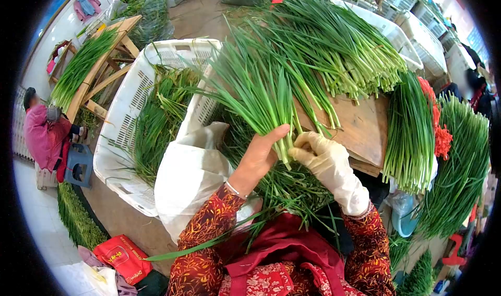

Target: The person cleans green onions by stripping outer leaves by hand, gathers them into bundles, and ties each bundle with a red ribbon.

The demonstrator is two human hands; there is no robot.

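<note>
A loose bunch of green Chinese chives (pixel 263 95) is gripped near its pale stem ends by my bare left hand (pixel 260 155), thumb across the front. The leaves fan up and away from me. My right hand (pixel 330 168), in a pale glove, is closed in a pinch beside the stem ends, with a chive stalk running into its fingertips. Just beyond, a large pile of chives (pixel 344 48) lies on a wooden board (pixel 365 126), stems toward me. A few separate stalks (pixel 321 108) lie between the bunch and the pile. Trimmings cover my lap below the hands.
To the left stands a white crate (pixel 120 131) of loose leaves, with a white cloth (pixel 190 170) beside it. On the right are more chive bundles (pixel 412 134) and red ties (pixel 442 139). A person (pixel 44 129) sits far left near a blue stool (pixel 78 165).
</note>
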